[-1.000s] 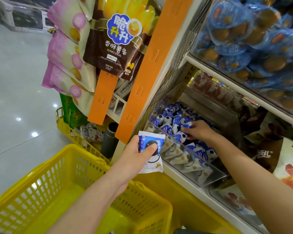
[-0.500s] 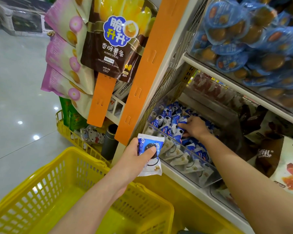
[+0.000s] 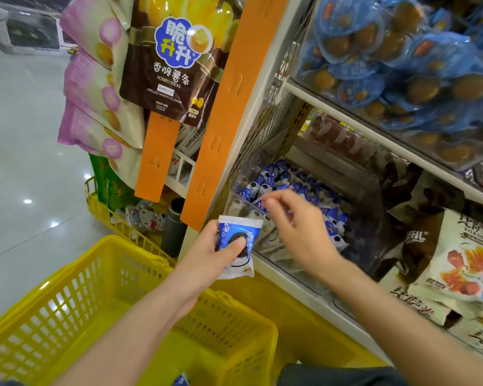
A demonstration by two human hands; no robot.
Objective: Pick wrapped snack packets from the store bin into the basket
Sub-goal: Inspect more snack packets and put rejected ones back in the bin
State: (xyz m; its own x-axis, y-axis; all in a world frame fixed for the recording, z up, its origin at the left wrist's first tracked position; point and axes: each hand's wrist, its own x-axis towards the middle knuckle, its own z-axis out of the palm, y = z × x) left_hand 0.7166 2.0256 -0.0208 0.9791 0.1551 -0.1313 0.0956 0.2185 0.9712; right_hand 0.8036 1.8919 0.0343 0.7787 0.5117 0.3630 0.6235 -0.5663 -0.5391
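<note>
While the left hand (image 3: 207,254) grips a packet (image 3: 236,246) just above the basket (image 3: 76,296) —
right hand (image 3: 293,227), fingers loosely pinched over the bin (image 3: 276,254); whether they hold anything — cannot tell.

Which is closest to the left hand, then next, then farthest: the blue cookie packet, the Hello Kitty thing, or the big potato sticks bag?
1. Blue cookie packet: held in the left hand.
2. Hello Kitty thing: left, in the far yellow basket.
3. Potato sticks bag: hanging high above.
</note>
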